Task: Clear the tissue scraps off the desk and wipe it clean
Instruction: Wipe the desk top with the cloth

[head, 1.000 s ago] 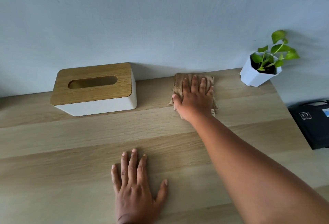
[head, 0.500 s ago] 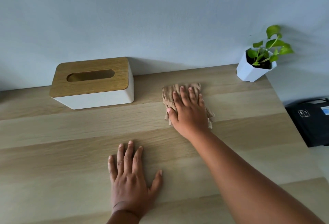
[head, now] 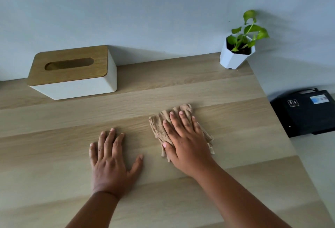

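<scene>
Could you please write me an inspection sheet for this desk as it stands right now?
Surface: wooden desk, no tissue scraps seen.
Job's things: beige cloth flat on the desk.
Clutter: tissue box and potted plant along the wall.
Hands: right hand presses flat on the cloth; left hand rests flat on the desk.
Cables: nothing seen clearly.
Surroundings: pale wall; black device off the desk's right edge.

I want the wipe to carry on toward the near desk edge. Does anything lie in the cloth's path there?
Nothing visible does. The right hand presses the cloth flat, and the desk between it and the near edge is bare wood. The left hand rests flat beside it, off to the left.
</scene>
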`<state>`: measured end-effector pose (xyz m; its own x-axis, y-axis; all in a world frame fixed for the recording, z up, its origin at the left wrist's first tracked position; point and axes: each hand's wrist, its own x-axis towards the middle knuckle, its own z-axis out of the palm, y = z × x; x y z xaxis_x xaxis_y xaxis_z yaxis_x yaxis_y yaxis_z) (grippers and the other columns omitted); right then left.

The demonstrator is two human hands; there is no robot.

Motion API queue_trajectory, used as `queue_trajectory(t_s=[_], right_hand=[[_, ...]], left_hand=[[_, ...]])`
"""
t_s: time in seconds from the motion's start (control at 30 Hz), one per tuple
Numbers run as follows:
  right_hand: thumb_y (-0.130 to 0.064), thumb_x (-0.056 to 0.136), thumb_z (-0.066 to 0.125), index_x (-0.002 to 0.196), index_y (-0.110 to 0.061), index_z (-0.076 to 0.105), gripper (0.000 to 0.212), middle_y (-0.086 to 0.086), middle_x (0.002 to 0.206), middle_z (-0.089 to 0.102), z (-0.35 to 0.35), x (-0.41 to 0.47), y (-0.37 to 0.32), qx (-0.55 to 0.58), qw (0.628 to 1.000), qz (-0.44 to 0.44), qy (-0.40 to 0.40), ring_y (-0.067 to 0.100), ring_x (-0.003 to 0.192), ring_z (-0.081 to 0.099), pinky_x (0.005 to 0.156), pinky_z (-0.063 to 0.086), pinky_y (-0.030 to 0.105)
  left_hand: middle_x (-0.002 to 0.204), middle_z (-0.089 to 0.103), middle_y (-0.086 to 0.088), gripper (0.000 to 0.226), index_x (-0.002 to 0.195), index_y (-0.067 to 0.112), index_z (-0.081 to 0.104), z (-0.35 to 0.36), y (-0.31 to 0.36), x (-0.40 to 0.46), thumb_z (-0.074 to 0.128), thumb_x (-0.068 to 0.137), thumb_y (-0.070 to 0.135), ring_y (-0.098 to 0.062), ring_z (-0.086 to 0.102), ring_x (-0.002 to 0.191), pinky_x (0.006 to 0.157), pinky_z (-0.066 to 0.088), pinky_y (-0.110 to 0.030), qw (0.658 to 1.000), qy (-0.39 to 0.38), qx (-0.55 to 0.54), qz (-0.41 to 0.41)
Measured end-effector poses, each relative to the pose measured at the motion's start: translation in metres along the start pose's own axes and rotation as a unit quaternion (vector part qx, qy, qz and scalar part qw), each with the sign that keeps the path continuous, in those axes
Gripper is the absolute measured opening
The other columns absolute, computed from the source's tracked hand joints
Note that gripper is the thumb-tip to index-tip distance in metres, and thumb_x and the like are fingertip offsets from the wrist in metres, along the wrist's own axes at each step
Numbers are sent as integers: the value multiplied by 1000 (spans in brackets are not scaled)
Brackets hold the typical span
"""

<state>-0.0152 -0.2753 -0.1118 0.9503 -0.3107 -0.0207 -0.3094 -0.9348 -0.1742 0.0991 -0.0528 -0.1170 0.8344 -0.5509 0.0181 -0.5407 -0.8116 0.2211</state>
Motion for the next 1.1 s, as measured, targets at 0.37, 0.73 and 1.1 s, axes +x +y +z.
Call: queue_trajectory(t_s=[0.37,0.73,1.1], right_hand=[[-48,102,42,161,-27,31,64,-1,173,11,-6,-113,51,-7,1000,-20,1,26,160,5,123,24,58],[-46,101,38,163,-25,26,67,-2,174,7,-20,-181,127,-18,994,104,-4,25,160,6,124,24,58],[-65,95,20,164,-24,17,80,9,173,3,-29,-45,144,-40,969,243,-18,34,159,0,127,7,59]], left_hand=[[164,34,-9,91,147,15,47,-3,2,0,45,80,76,-26,17,157,127,11,-55,1000,9,-11,2],[162,36,-11,91,145,13,48,-3,3,0,45,79,76,-29,21,156,126,13,-54,1000,20,-6,8],[162,35,-12,90,147,11,47,-6,5,0,44,82,74,-29,19,156,126,13,-56,1000,19,-6,16]])
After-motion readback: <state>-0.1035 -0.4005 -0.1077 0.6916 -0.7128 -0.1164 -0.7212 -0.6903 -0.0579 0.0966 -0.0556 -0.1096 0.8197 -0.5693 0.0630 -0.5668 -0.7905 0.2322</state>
